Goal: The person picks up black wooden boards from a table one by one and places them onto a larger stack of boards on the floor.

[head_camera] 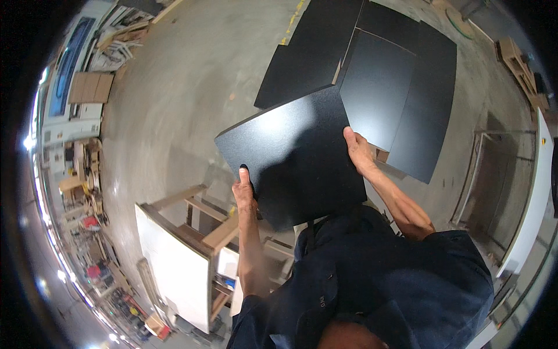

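Observation:
A flat black rectangular panel [305, 161] is held up in front of my body, tilted, with light shining off its upper left part. My left hand [244, 189] grips its left edge, thumb on the face; a small black patch shows at the thumb. My right hand [359, 150] grips the right edge, thumb up. The fingers of both hands are mostly hidden behind the panel. Beyond it lie several larger black panels [431, 109], side by side, one with a shinier face [379, 83]. A bit of wood shows under their near edge.
At lower left stands a wooden frame [222, 231] with a white board [174, 266]. A white panel and metal-framed rack [529, 196] stand at the right. Wood offcuts [117, 43] and mixed materials line the far left. Yellow marks [293, 22] run along the concrete floor.

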A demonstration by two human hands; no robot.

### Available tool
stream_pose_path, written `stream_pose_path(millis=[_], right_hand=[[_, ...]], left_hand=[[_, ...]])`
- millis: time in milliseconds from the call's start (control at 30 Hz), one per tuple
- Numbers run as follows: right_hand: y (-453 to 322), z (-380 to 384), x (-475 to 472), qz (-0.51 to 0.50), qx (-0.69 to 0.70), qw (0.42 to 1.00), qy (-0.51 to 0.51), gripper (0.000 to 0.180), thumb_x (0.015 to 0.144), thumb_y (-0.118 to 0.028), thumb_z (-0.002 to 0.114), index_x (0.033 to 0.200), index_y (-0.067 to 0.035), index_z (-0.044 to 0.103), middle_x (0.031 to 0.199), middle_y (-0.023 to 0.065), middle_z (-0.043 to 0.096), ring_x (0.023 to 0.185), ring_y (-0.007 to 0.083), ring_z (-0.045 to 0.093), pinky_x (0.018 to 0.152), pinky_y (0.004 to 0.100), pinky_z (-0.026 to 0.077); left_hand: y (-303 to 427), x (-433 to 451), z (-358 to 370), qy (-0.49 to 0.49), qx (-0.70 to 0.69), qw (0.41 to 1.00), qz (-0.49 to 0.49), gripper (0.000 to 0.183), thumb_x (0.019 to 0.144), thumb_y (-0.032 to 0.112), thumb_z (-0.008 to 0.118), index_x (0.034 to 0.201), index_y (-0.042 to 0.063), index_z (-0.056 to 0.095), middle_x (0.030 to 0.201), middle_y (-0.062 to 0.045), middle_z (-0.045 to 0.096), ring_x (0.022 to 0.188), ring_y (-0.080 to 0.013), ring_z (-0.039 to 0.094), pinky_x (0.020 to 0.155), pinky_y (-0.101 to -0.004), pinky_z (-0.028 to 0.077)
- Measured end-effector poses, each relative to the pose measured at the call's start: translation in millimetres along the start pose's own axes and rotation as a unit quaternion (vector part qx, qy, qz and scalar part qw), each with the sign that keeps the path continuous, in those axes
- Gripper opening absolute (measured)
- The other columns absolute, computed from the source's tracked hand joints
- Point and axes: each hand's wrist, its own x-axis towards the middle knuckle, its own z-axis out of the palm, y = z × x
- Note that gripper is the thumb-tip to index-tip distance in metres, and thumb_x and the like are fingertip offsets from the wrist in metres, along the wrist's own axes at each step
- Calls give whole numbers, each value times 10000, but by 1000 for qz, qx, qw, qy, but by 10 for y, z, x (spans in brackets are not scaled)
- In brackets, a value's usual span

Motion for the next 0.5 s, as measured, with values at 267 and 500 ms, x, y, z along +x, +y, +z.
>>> stream_pose_path(millis=[267, 500], right_hand=[[22, 1133, 399, 79, 75, 983, 146, 833, 892, -673, 407, 1103, 107, 609, 1052, 291, 633, 1060, 364, 588, 927, 413, 417], [49, 1917, 460, 197, 233, 920, 244, 748, 925, -604, 440, 1134, 96, 599, 1107, 271, 630, 1094, 321, 578, 959, 373, 409]], left_hand=[[1047, 1785, 232, -135, 180, 973, 45, 665, 872, 495, 617, 1059, -144, 610, 984, -178, 644, 876, -225, 584, 822, -367, 458], [2123, 2537, 1321, -277, 308, 902, 124, 640, 861, 459, 653, 1071, -143, 612, 1007, -190, 650, 882, -231, 616, 798, -356, 491]])
